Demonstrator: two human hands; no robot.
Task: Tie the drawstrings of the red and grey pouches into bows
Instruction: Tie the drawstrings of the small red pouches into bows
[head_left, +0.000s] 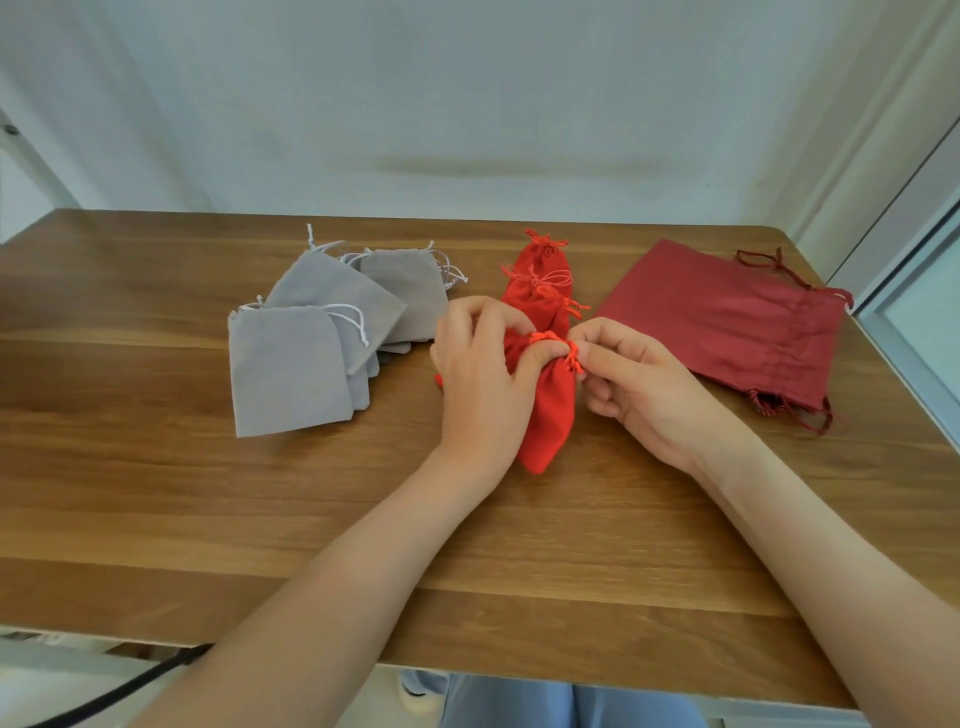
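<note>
A bright red pouch (549, 415) lies on the wooden table (260, 519) between my hands, its neck gathered. My left hand (480, 374) pinches the red drawstring (545, 339) at the neck with thumb and fingers. My right hand (634, 379) pinches the string's loops (572, 358) on the other side of the neck. Behind it lies a row of red pouches (543, 280) with bows tied at their necks. To the left sits a pile of grey pouches (317, 332) with loose white strings.
Larger dark red drawstring bags (737, 327) are stacked at the right, close to the table's right edge. A black cable (130, 686) hangs below the table's front edge at the left. A pale wall stands behind the table.
</note>
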